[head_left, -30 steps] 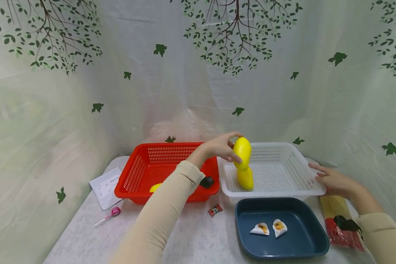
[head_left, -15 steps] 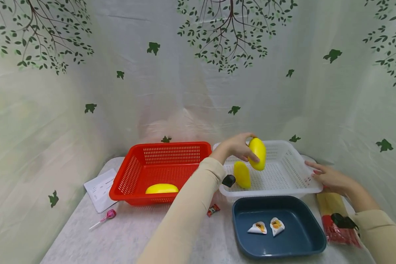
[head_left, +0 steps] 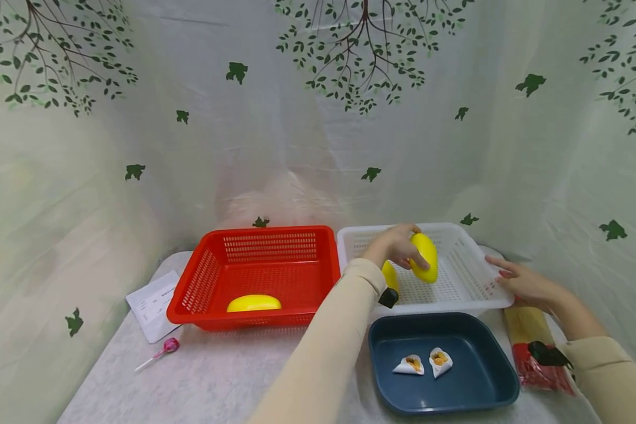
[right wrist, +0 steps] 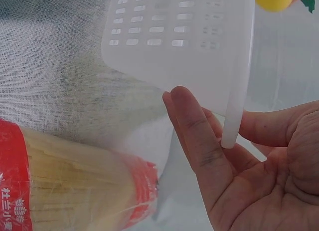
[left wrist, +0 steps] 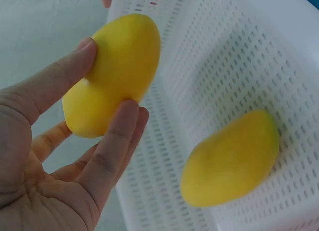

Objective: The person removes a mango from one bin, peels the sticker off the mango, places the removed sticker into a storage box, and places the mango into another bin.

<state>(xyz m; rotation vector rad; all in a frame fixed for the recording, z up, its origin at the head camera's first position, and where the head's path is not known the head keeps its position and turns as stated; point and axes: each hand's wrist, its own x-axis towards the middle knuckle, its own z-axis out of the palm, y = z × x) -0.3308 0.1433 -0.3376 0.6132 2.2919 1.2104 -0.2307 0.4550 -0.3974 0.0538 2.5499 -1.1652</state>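
My left hand [head_left: 397, 246] holds a yellow mango [head_left: 426, 258] above the white basket [head_left: 456, 308]. In the left wrist view its thumb and fingers grip the mango [left wrist: 117, 74] from opposite sides. A second mango [left wrist: 232, 161] lies on the basket floor, partly covered by the left wrist in the head view. At the basket's right end, my right hand [head_left: 530, 288] pinches the rim, thumb on one side and fingers on the other in the right wrist view. Another mango [head_left: 254, 303] lies in the red basket [head_left: 275, 268], to the left.
A dark blue tray [head_left: 445, 406] with two small white-wrapped pieces [head_left: 409, 366] stands in front of the white basket. Right of it lies a pack of dried noodles [right wrist: 79, 181]. A lollipop [head_left: 171, 345] and a printed paper [head_left: 153, 306] lie at left.
My left hand has carried the mango rightward and lower over the white basket. The left arm now uncovers the mango in the red basket and hides the small red candy. The right hand keeps its hold.
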